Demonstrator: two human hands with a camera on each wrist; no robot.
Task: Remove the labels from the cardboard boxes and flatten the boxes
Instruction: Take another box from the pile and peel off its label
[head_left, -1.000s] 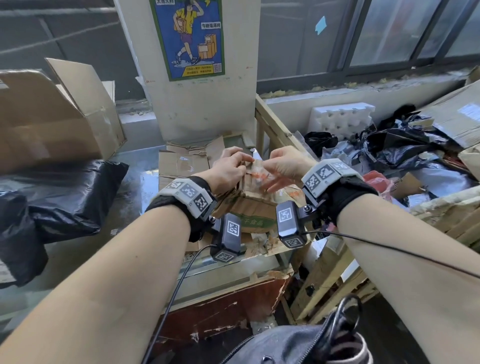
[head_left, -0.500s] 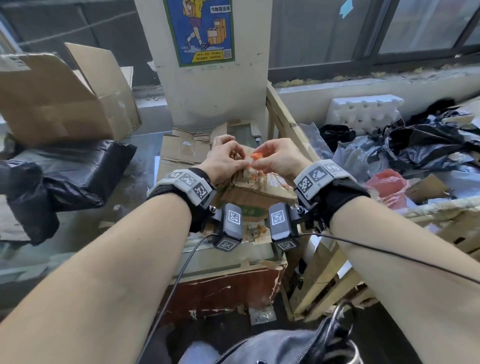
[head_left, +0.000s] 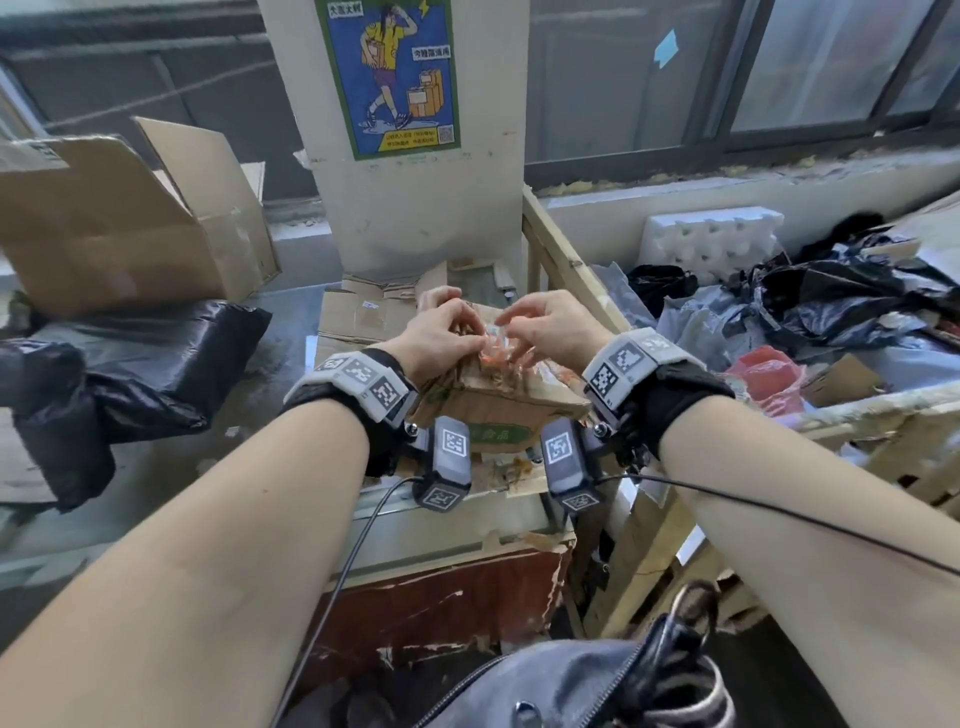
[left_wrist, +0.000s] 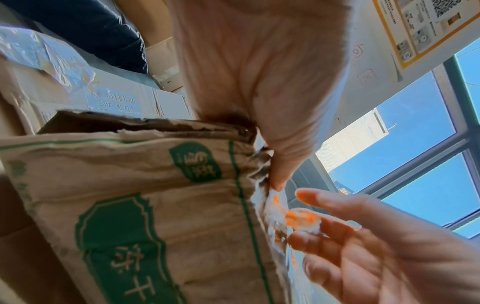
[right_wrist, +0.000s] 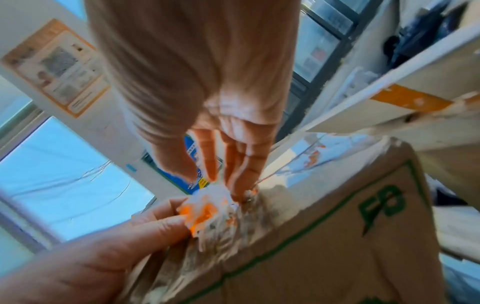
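Observation:
A small worn cardboard box (head_left: 493, 400) with green print stands on the table's near edge. A strip of clear tape with orange and white label scraps (head_left: 493, 353) is partly peeled from its top and crumpled into a wad (right_wrist: 205, 207). My left hand (head_left: 447, 332) grips the box's top edge (left_wrist: 155, 127), and its thumb (left_wrist: 279, 181) presses where the tape leaves the cardboard. My right hand (head_left: 535, 327) is just to the right, and its fingertips (left_wrist: 311, 224) pinch the wad. Both wrist views are blurred.
A large open cardboard box (head_left: 119, 223) and a black plastic bag (head_left: 130, 374) lie at the left. Flattened cardboard (head_left: 363, 312) rests behind the small box, against a pillar with a poster (head_left: 389, 78). A wooden crate (head_left: 566, 265) at the right holds black bags and white foam (head_left: 711, 244).
Both hands have stayed on top of the small box, working the orange and white tape. The wad, lifted a little half a second ago, sits lower at the box's edge now.

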